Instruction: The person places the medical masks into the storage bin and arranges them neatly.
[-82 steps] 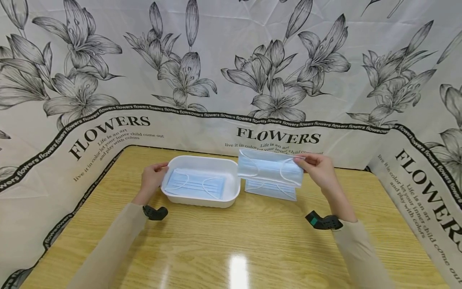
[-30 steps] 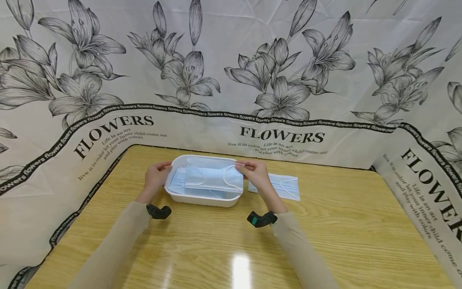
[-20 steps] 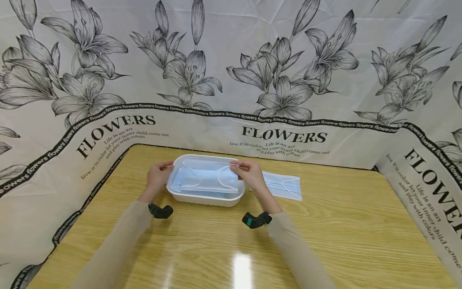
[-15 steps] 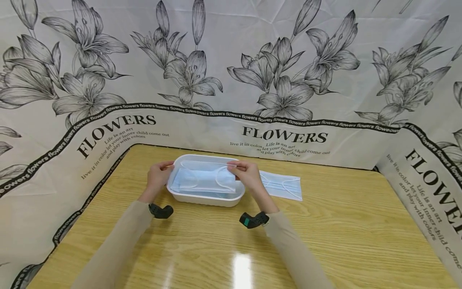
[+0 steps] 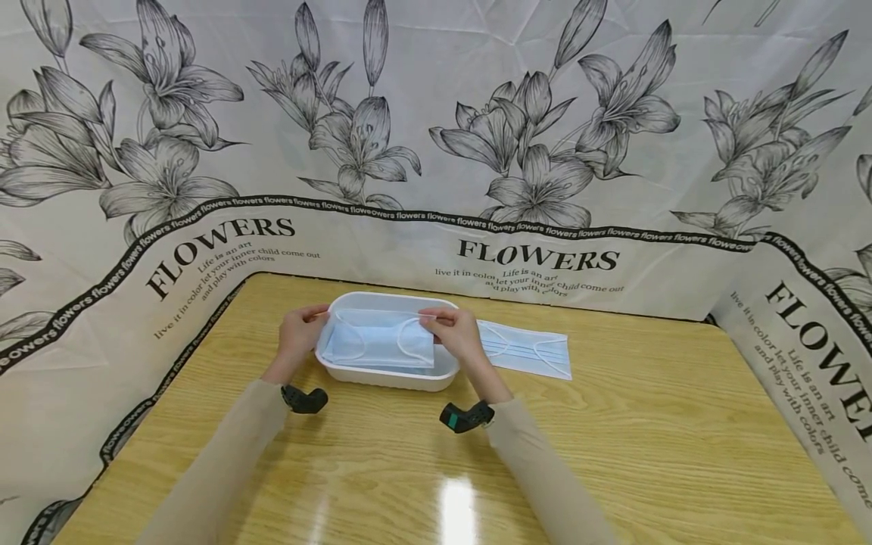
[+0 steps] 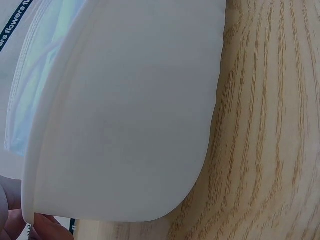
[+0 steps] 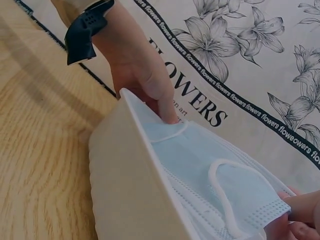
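A white tray (image 5: 381, 376) stands on the wooden table. My left hand (image 5: 297, 342) grips its left end, thumb at the rim; the same left hand (image 7: 135, 70) shows in the right wrist view, with one digit reaching inside the tray wall (image 7: 135, 195). My right hand (image 5: 453, 333) pinches the right edge of a light blue face mask (image 5: 378, 344), held low over the tray with its ear loops up. The right fingertips (image 7: 300, 215) hold the mask (image 7: 210, 175) at its corner. The left wrist view is filled by the tray's underside (image 6: 125, 125).
Another blue mask (image 5: 527, 350) lies flat on the table just right of the tray. A flower-printed cloth (image 5: 436, 151) walls in the table at the back and both sides. Bare wood (image 5: 613, 454) lies in front and to the right.
My right hand has carried the mask leftward from above the mask on the table to over the tray and lowered it. The left hand has stayed on the tray.
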### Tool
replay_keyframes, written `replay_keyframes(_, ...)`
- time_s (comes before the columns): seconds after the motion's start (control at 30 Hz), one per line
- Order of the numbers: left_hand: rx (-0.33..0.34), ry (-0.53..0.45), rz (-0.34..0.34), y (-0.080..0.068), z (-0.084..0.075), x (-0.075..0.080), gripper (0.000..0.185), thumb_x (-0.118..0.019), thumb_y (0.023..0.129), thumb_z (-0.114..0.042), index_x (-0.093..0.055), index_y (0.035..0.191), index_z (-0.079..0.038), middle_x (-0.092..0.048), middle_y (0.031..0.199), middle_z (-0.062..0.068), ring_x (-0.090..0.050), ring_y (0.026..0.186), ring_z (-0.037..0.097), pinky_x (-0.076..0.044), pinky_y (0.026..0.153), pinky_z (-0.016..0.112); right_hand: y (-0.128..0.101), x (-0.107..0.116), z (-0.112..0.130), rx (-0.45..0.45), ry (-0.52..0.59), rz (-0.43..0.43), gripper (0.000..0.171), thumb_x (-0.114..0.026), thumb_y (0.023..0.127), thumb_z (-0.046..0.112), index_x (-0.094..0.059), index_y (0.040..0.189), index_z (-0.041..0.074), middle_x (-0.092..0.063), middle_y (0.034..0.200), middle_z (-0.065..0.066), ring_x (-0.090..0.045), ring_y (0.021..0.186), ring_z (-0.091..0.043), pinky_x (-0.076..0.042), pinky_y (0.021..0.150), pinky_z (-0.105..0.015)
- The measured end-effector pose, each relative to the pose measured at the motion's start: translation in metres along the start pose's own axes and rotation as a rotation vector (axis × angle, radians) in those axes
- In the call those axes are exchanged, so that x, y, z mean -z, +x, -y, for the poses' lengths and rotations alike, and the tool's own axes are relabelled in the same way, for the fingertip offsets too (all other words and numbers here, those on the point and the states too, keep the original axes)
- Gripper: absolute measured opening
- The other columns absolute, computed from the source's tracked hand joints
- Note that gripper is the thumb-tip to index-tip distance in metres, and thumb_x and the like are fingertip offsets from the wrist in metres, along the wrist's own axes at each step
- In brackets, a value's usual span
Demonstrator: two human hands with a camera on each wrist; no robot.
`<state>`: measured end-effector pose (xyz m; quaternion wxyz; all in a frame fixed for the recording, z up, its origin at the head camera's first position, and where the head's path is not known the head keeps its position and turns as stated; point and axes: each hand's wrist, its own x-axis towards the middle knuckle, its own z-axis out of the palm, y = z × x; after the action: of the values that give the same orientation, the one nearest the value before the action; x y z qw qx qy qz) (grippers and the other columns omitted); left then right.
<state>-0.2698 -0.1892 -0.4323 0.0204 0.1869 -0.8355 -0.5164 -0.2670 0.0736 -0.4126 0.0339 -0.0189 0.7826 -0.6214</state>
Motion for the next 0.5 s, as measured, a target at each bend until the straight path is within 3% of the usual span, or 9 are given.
replay_keyframes(0.23,-0.005,-0.005,-0.002,0.000,0.000,0.000,0.034,-0.052,0.100,-0.020,-0.060,0.129,-0.005,-0.059,0.123,0.019,-0.054,0.101,0.023,-0.048,0.071,0.020,0.001,-0.008,-0.002,-0.003,-0.001,-0.020,0.020,-0.070,0.087,0.010,-0.074,0.105,0.003,-0.072,0.075,-0.003,-0.055,0.056,-0.004,-0.050,0.057,-0.021)
replay_keyframes(0.37,-0.004,-0.009,0.000,0.001,0.000,-0.001,0.034,-0.052,0.100,-0.021,-0.060,0.129,-0.004,-0.059,0.124,0.019,-0.055,0.103,0.024,-0.050,0.078,0.024,0.002,-0.011,-0.003,-0.009,-0.010,-0.034,0.020,-0.070,0.087,0.010,-0.074,0.105,0.004,-0.073,0.080,-0.007,-0.055,0.056,-0.005,-0.050,0.058,-0.022)
replay_keyframes(0.5,0.004,-0.013,0.000,0.000,0.000,0.000,0.034,-0.052,0.099,-0.021,-0.060,0.129,-0.005,-0.059,0.123,0.018,-0.055,0.102,0.024,-0.049,0.076,0.023,0.003,-0.013,-0.005,-0.017,-0.043,-0.044,0.019,-0.070,0.088,0.012,-0.074,0.105,0.005,-0.074,0.086,-0.010,-0.055,0.057,-0.005,-0.053,0.063,-0.028)
